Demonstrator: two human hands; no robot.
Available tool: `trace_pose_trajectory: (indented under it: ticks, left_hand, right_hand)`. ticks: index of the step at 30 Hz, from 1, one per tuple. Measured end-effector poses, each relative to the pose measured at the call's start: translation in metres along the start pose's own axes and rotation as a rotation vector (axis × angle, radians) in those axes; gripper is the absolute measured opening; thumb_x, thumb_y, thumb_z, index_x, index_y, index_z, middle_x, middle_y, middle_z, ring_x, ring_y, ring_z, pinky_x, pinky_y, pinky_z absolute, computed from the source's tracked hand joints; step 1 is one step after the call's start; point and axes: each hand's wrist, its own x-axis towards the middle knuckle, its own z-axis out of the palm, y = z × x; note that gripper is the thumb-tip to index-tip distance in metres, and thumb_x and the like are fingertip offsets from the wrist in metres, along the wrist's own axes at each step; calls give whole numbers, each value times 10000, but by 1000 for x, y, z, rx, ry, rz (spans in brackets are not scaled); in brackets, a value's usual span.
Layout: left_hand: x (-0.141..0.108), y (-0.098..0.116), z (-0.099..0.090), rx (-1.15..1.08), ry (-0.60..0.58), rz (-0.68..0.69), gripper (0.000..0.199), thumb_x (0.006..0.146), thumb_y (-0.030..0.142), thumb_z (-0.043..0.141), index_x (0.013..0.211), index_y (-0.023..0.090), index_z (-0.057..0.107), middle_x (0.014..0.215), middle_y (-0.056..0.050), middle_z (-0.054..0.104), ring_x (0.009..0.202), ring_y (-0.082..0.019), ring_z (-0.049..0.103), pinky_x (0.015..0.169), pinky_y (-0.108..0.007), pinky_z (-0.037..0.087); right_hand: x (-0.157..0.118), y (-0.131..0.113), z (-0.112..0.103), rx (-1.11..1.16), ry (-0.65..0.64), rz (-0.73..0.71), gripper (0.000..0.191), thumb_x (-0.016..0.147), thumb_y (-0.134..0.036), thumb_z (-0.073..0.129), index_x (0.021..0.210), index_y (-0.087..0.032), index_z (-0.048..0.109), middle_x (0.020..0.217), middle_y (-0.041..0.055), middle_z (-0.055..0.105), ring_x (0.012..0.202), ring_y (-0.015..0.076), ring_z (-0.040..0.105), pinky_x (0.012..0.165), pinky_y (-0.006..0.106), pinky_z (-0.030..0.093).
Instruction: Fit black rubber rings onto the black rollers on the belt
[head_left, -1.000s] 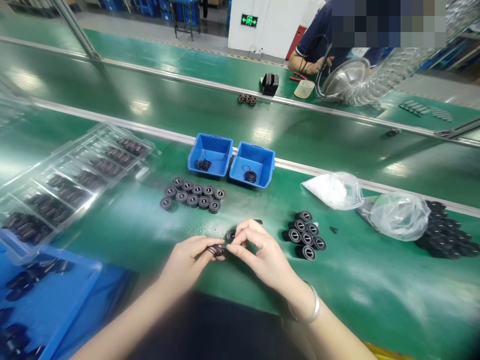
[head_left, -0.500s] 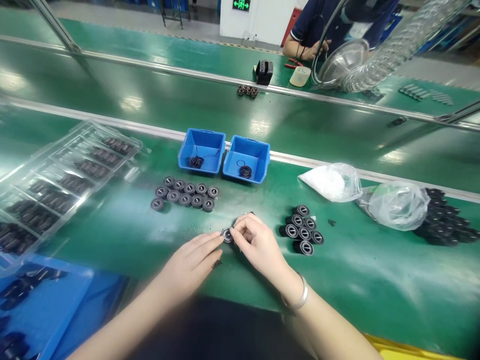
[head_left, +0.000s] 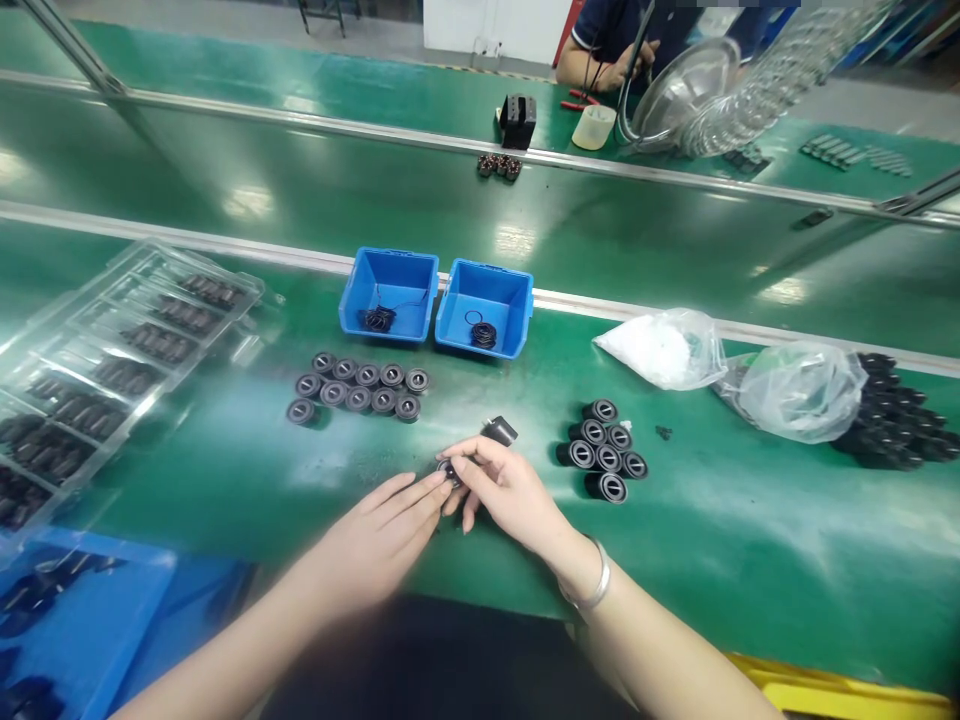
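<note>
Between the fingertips of both hands is a small round black part with a pale ring, partly covered by the fingers. My left hand closes on its left side, and my right hand pinches it from the right with thumb and forefinger. Just behind my right hand a black cylinder lies tilted on the bench. To the right stand several black cylinders with slotted round tops. Left of the hands, short round black parts with similar slots are set out in rows.
Two blue bins with thin black rings stand behind. A clear compartment tray of dark parts lies left, a blue crate below it. Plastic bags and piled black parts lie right. Across the bench a co-worker's arm shows.
My fingers have shifted over the round part and cover more of it. The black cylinder behind my right hand shows more fully. The whole view has tilted slightly downward.
</note>
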Motion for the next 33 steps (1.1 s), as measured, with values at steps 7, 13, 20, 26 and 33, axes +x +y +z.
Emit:
trace_pose_trajectory:
  ticks: [7,13,20,26,33]
  left_hand:
    - [-5,-1,3,-21,-68,-20,328,951,52,380,1136,96,647,1336,-152,615,1341,-246,481,1062,-392,399]
    - [-5,6,6,16,-50,-51,312,948,85,416,1157,97,647,1366,-130,596,1339,-259,473,1097,-388,314]
    - [-1,-3,-4,-16,-118,22,299,921,57,412,1087,93,658,1284,-139,654,1308,-262,502,1108,-413,298]
    - [-2,-23,-10,-84,-224,107,337,917,44,399,1162,121,618,1327,-124,626,1318,-209,496,1085,-380,355]
    - [0,-22,-9,-79,-175,101,365,925,39,378,1198,116,609,1299,-116,647,1268,-203,543,1076,-360,365]
  right_hand:
    - [3,-3,-9,192,-110,60,337,883,-391,656,1089,-125,635,698,28,680,627,143,689,539,247,571]
    - [2,-7,-14,259,-193,94,358,866,-318,694,1162,-123,642,752,32,704,636,112,680,594,226,561]
    - [5,-8,-13,268,-154,140,344,833,-373,719,1036,-105,650,626,9,666,555,126,671,485,211,554]
    - [12,-15,-8,166,-120,229,280,795,-362,731,912,-120,652,519,-26,620,435,110,620,372,177,507]
    - [11,-15,-8,209,-75,255,225,804,-305,670,905,-110,718,521,-9,621,423,85,567,403,179,470]
